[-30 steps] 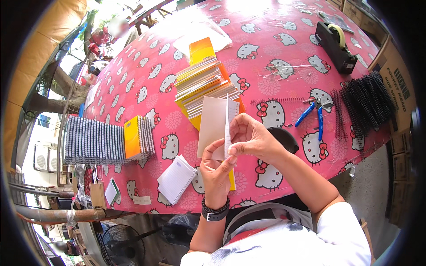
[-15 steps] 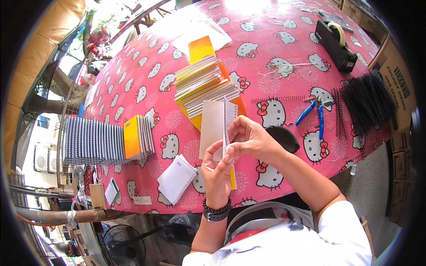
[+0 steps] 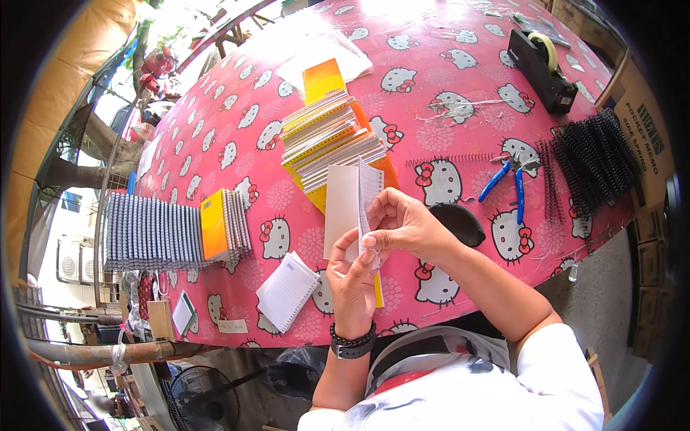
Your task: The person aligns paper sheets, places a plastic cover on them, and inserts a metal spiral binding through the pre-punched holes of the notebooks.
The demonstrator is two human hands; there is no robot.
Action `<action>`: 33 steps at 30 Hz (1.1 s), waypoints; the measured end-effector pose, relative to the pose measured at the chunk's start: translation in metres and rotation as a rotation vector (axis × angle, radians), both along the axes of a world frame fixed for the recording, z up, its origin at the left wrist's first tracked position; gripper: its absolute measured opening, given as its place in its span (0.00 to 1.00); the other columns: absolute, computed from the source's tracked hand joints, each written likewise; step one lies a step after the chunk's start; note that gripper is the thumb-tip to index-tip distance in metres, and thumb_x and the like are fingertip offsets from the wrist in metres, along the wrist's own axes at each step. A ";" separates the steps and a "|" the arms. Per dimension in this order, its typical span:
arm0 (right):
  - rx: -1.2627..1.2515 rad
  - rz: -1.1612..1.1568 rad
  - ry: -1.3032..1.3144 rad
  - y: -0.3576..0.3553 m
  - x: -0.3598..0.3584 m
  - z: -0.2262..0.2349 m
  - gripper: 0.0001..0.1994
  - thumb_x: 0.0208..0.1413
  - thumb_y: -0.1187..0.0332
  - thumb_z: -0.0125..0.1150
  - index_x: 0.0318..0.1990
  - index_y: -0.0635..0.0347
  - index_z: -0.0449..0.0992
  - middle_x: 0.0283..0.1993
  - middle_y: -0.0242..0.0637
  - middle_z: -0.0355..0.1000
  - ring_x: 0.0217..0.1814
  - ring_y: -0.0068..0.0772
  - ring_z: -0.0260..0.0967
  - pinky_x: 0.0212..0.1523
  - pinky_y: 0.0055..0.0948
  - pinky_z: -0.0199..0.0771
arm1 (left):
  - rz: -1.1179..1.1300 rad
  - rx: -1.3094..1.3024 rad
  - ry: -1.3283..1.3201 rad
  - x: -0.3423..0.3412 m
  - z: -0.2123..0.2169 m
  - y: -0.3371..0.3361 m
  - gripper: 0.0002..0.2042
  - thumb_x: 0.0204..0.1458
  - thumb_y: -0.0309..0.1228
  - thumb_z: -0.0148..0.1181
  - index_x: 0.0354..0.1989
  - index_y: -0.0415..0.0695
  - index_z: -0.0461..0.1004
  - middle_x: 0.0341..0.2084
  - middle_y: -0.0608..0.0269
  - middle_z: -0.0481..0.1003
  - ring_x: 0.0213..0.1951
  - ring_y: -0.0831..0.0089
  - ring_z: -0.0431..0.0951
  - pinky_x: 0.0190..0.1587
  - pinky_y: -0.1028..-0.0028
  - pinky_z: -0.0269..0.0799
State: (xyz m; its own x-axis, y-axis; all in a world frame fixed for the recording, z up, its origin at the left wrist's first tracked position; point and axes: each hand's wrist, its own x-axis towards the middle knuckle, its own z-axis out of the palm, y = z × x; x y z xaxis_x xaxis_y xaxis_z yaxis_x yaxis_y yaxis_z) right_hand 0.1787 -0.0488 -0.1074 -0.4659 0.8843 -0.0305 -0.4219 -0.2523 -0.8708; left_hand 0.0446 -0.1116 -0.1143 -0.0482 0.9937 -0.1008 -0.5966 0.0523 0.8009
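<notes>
Between my hands stands a small memo pad (image 3: 342, 208) with its leaves parted, a pale cover to the left and ruled sheets to the right; a yellow strip shows below. My left hand (image 3: 351, 280) grips its lower part, thumb against the sheets. My right hand (image 3: 402, 226) pinches the right-hand sheets between thumb and fingers. Just beyond lies a fanned pile of unbound yellow-orange memo pads (image 3: 334, 147). To the left of my left hand rests a stack of loose ruled sheets (image 3: 287, 293) with punched edges.
Stacks of spiral-bound memo pads (image 3: 154, 230) stand at left. On the right lie blue-handled pliers (image 3: 507, 185), black spiral coils (image 3: 596, 161), a dark oval object (image 3: 460, 224) and a tape dispenser (image 3: 540, 72). A cardboard box (image 3: 647, 129) borders the pink patterned table (image 3: 431, 79).
My hands keep the same hold on the memo pad, with the parted sheets barely shifted. The whole view has moved very slightly.
</notes>
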 end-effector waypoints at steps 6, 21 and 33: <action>-0.008 -0.004 -0.006 0.001 0.000 0.000 0.21 0.41 0.67 0.71 0.38 0.61 0.64 0.33 0.31 0.66 0.33 0.19 0.68 0.27 0.18 0.73 | 0.004 0.005 0.001 0.000 -0.001 0.001 0.21 0.46 0.32 0.62 0.47 0.40 0.63 0.41 0.58 0.70 0.42 0.71 0.73 0.46 0.69 0.70; -0.017 -0.007 -0.022 0.000 -0.001 -0.002 0.19 0.41 0.68 0.71 0.37 0.60 0.65 0.33 0.29 0.65 0.33 0.16 0.66 0.26 0.17 0.70 | 0.007 -0.010 0.010 0.001 0.002 0.001 0.21 0.46 0.34 0.62 0.46 0.40 0.63 0.40 0.59 0.70 0.42 0.72 0.73 0.47 0.69 0.69; 0.029 -0.046 -0.030 -0.001 -0.003 -0.002 0.19 0.42 0.68 0.70 0.36 0.61 0.65 0.32 0.28 0.65 0.33 0.16 0.66 0.25 0.17 0.69 | 0.007 0.012 -0.023 0.003 0.005 0.001 0.20 0.51 0.38 0.54 0.48 0.39 0.61 0.43 0.56 0.69 0.45 0.70 0.72 0.48 0.68 0.69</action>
